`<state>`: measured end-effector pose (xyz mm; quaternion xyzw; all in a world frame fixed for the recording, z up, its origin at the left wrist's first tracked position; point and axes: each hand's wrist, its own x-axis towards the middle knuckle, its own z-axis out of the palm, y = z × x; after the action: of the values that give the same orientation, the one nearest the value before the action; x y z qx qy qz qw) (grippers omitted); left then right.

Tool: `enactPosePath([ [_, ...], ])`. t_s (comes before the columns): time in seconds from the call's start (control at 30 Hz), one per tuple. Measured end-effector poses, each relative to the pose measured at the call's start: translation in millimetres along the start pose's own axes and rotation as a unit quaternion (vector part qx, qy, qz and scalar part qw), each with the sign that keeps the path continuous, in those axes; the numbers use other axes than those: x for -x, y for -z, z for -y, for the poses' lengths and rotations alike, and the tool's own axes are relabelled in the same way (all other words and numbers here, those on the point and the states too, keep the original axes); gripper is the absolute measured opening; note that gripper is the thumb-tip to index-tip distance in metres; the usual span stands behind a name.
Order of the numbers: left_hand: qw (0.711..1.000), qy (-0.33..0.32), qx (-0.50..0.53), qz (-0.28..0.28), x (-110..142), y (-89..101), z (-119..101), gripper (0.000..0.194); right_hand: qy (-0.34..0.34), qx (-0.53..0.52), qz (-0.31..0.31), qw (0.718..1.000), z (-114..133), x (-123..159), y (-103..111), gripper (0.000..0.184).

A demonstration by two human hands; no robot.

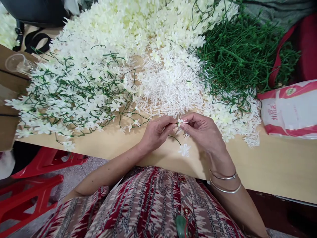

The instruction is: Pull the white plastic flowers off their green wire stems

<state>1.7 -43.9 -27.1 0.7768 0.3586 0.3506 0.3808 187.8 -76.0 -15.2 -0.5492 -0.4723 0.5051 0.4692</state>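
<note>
Two bare hands, mid-frame, head camera, my only feed. Left hand (156,132): thumb and forefinger pinched on a green sprig (175,139), other fingers curled. Right hand (204,132): thumb and forefinger gripping a small white flower (181,122) at the sprig's upper end; fingertips of both hands nearly meet there. Can't make out the exact contact, too small from here. A second white bloom (184,150) on the same sprig sits just below, between the wrists. Two silver bangles (224,177) on the right forearm.

Around that, on the pale table (279,165): flowered sprigs (71,96) heaped at left; pale blossoms (111,26) piled top centre; thin white sticks (168,91) in a mound just above the hands; green stems (240,49) tangled upper right; loose flowers (220,114) right of the right hand, below the stems. Far right I get a pink-and-white packet (289,109), dark red fabric above it. Upper left: black bag (37,11), clear cup (18,62), cardboard box (7,92) at the edge. Lower left: red stools (29,195). Bottom centre: patterned top (143,205), green pendant (182,226).
</note>
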Motion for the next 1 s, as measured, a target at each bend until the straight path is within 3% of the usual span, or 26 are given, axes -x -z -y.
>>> enactPosePath([
  [0.33,1.000,-0.007,0.028,-0.005,-1.3,-3.8,-5.4,0.011,-0.001,-0.034,0.008,0.999,4.2,-0.5,4.2,0.009],
  [0.4,0.999,-0.006,0.040,-0.006,-0.7,-2.9,-8.4,0.014,0.019,-0.040,-0.020,0.999,5.7,-0.2,8.9,0.011],
  [0.5,0.998,-0.009,0.060,0.002,1.5,-0.2,-11.4,0.018,0.064,0.007,-0.122,0.990,6.8,-3.3,21.5,0.012],
  [0.63,0.999,-0.030,0.025,-0.037,3.4,2.2,-11.0,0.025,0.089,0.223,-0.227,0.944,7.4,-15.0,41.4,0.008],
  [0.73,0.997,-0.040,-0.006,-0.072,2.6,3.3,-9.5,0.033,0.086,0.407,-0.240,0.877,6.2,-28.4,49.7,0.012],
  [0.83,0.996,-0.025,-0.005,-0.086,1.6,5.0,-8.3,0.032,0.080,0.496,-0.249,0.828,2.6,-40.0,52.9,0.003],
  [0.9,0.997,-0.002,0.020,-0.081,2.0,5.4,-7.5,0.030,0.086,0.499,-0.253,0.824,0.0,-43.0,54.0,0.007],
  [1.0,0.992,0.034,0.094,-0.073,4.2,3.4,-6.8,0.023,0.105,0.448,-0.258,0.849,-2.5,-39.8,55.1,0.011],
])
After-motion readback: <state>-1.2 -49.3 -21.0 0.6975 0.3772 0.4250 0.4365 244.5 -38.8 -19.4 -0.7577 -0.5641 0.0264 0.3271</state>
